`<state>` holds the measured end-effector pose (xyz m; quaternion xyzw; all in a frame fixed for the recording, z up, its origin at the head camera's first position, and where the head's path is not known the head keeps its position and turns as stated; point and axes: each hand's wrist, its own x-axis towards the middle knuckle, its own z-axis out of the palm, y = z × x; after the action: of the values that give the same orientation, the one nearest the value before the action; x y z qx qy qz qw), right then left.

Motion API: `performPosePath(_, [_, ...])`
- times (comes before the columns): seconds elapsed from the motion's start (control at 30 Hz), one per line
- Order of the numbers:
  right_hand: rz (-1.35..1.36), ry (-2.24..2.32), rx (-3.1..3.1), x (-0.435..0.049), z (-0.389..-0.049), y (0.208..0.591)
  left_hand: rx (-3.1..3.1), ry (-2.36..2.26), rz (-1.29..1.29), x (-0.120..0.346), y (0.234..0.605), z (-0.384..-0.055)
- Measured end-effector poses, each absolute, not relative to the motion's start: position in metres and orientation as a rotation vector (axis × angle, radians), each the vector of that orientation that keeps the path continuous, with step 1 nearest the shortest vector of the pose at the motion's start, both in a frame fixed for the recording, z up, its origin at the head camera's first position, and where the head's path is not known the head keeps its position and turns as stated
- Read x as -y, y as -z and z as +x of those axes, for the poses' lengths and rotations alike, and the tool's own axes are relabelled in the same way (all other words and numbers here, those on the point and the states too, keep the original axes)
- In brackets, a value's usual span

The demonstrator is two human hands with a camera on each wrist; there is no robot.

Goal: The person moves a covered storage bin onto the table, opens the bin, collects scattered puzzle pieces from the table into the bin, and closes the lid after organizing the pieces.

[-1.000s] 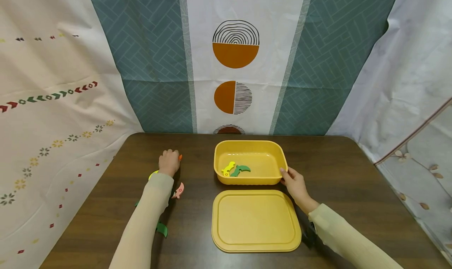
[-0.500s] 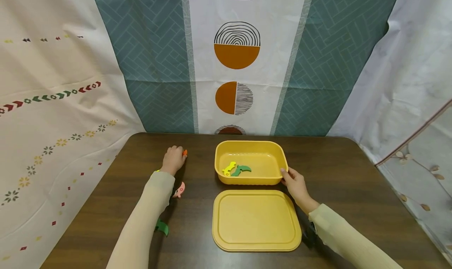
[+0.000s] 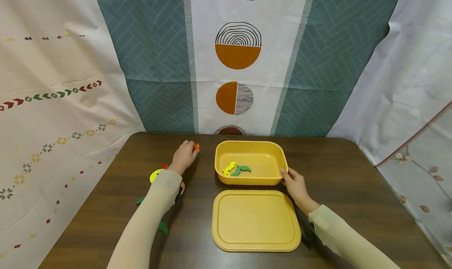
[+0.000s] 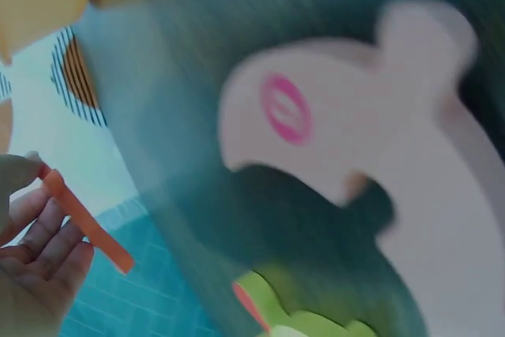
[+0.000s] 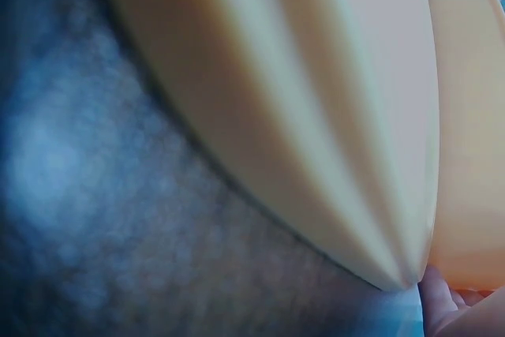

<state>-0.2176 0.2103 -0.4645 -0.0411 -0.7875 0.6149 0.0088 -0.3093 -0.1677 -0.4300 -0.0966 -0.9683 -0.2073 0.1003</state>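
My left hand (image 3: 183,156) is raised over the left back of the table and pinches a small, thin orange piece (image 3: 196,146). In the left wrist view, thumb and fingers of the hand (image 4: 39,262) hold the flat orange piece (image 4: 91,222) by one end; its full shape is edge-on. With thumb and fingers, my right hand (image 3: 296,186) grips the front right corner of a yellow plastic box (image 3: 252,181). Inside the box lie a yellow animal-shaped piece (image 3: 229,168) and a green curved piece (image 3: 241,170).
A yellow lid (image 3: 256,220) lies before the box. Around my left forearm are a round yellow piece (image 3: 154,175), a green piece (image 3: 163,227), and a pink piece (image 3: 182,186), partly covered by the sleeve. Up close, the pink piece (image 4: 331,108) looks animal-shaped. Patterned cloth hangs behind the table.
My left hand has moved right, toward the box, and slightly back, bringing the orange piece along. The yellow piece shows more now, the pink one less. My right hand stays on the box corner.
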Motion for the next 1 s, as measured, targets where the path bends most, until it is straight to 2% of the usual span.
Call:
performPosePath(0.73, [-0.132,-1.922,2.455,-0.211,-0.218,0.465,2.835,0.644,-0.506,0.095,0.407,-0.299])
performPosePath(1.0, [-0.142,-1.941,2.449,-0.211,-0.218,0.465,2.816,0.57,-0.623,0.077,0.41,-0.295])
